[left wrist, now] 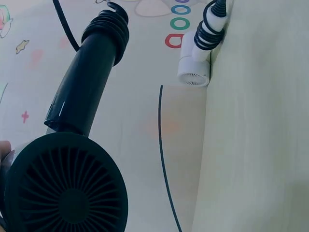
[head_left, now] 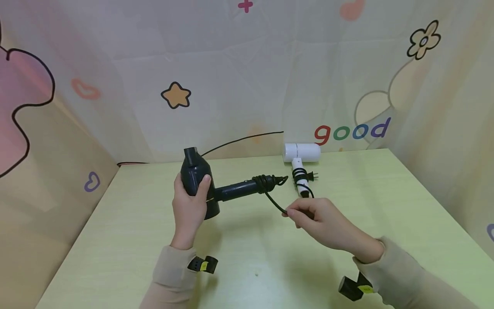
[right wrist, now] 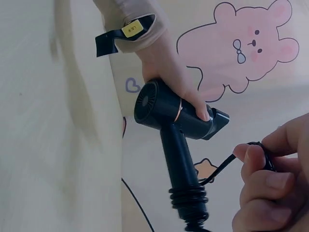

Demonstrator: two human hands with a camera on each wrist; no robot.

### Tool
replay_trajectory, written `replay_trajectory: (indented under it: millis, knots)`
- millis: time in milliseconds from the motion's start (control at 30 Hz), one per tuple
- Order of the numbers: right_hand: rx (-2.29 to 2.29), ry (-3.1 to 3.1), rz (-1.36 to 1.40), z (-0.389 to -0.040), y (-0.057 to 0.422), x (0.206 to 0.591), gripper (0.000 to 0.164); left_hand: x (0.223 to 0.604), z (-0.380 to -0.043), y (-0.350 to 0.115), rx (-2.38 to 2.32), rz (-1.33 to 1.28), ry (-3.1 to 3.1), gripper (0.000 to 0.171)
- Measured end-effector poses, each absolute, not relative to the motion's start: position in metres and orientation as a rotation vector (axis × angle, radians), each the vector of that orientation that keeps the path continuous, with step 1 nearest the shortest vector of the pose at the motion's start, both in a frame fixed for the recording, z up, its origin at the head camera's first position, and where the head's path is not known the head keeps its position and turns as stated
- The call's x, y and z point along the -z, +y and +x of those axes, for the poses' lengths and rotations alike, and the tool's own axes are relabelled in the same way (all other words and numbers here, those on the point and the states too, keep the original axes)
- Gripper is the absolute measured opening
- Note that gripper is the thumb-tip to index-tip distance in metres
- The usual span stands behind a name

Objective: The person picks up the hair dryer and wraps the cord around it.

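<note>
A black hair dryer (head_left: 196, 174) is held up over the table, its handle (head_left: 239, 190) pointing right. My left hand (head_left: 190, 210) grips its barrel, with the thumb across the near side. Its round, slotted air intake (left wrist: 72, 183) faces the left wrist camera. A black cord (right wrist: 219, 170) is wound in several turns round the end of the handle. From those coils one length stretches to my right hand (head_left: 326, 223), which pinches it between thumb and fingers. More black shows among those fingers in the right wrist view; whether it is the plug I cannot tell.
A white hair dryer (head_left: 302, 153), its black cord wrapped round the handle and its plug (head_left: 311, 176) sticking out, lies at the table's back edge. Behind the pale green table (head_left: 127, 240) hangs a printed curtain (head_left: 231, 77). Cameras (head_left: 351, 288) are strapped to both wrists.
</note>
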State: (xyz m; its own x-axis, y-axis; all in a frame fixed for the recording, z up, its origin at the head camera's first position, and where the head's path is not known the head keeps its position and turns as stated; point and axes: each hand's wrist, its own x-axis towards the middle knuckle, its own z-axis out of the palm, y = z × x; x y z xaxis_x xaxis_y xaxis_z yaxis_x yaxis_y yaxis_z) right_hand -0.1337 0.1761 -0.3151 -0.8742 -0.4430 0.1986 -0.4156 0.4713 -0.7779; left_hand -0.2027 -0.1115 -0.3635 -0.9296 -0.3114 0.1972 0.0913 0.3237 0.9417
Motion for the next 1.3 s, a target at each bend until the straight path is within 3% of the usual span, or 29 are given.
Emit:
replay_trajectory:
  millis: [833, 1300]
  knots:
    - [1.466, 2.5, -0.677, -0.132, 0.17, 0.362, 0.019, 0.346, -0.2, -0.117, 1.906, 0.249, -2.097, 0.075]
    - [1.476, 2.394, -0.686, -0.149, 0.177, 0.385, 0.026, 0.341, -0.194, -0.114, 2.1, 0.35, -2.188, 0.071]
